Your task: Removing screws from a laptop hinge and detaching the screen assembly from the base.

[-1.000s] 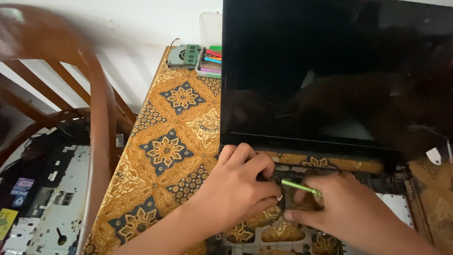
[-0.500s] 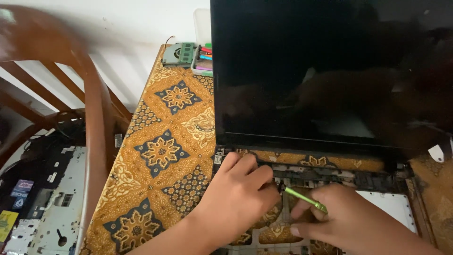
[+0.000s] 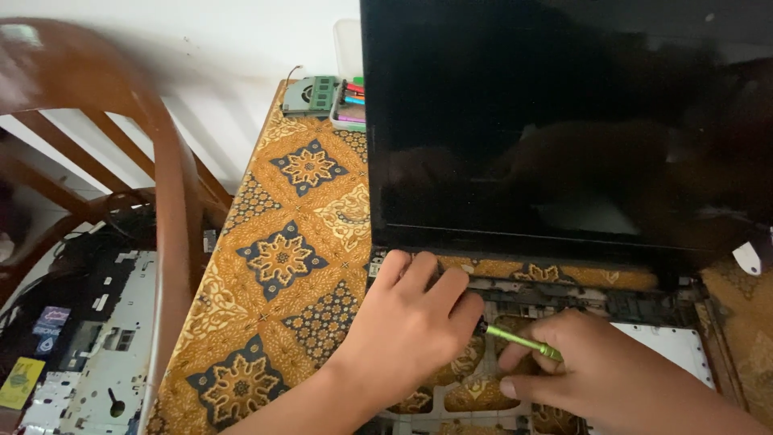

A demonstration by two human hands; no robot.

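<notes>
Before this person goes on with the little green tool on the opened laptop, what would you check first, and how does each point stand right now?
1. Green screwdriver gripped: ok, the right hand holds its handle.
2. Tip seated on a screw: cannot tell, the left hand covers the tip.
3. Laptop frame steadied: ok, the left hand rests on it near the hinge.
4. Screen upright and dark: ok, it stands open and shows only reflections.
5. Loose parts out of the way: ok, the fan and the tray of coloured tools lie at the far table edge.
6. Patterned cloth flat: ok.
</notes>
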